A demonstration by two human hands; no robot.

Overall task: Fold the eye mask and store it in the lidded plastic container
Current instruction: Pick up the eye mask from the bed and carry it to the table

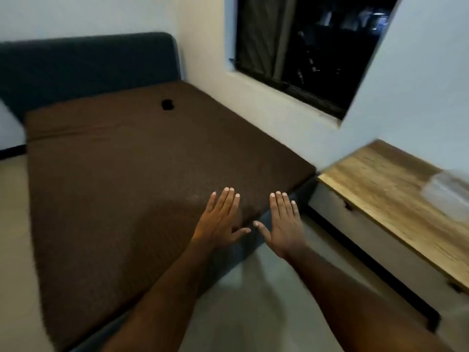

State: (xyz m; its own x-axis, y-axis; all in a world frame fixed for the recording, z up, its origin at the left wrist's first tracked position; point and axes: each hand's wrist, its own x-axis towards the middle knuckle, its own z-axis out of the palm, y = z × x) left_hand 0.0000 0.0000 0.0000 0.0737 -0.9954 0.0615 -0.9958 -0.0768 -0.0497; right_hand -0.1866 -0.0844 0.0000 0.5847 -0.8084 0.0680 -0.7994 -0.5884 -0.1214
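Observation:
A small black eye mask [167, 104] lies far up on the brown bed cover [127, 174], near the headboard. A clear plastic container [446, 191], blurred, stands on the wooden table at the right. My left hand [220, 219] and my right hand [281, 222] are held side by side above the bed's near right corner, palms down, fingers straight and spread, holding nothing. Both hands are far from the mask and from the container.
A dark padded headboard [88, 64] stands behind the bed. A dark window [304, 47] is set in the wall to the right. The wooden table [385, 184] stands against that wall beside the bed. Pale floor [253, 301] lies between bed and table.

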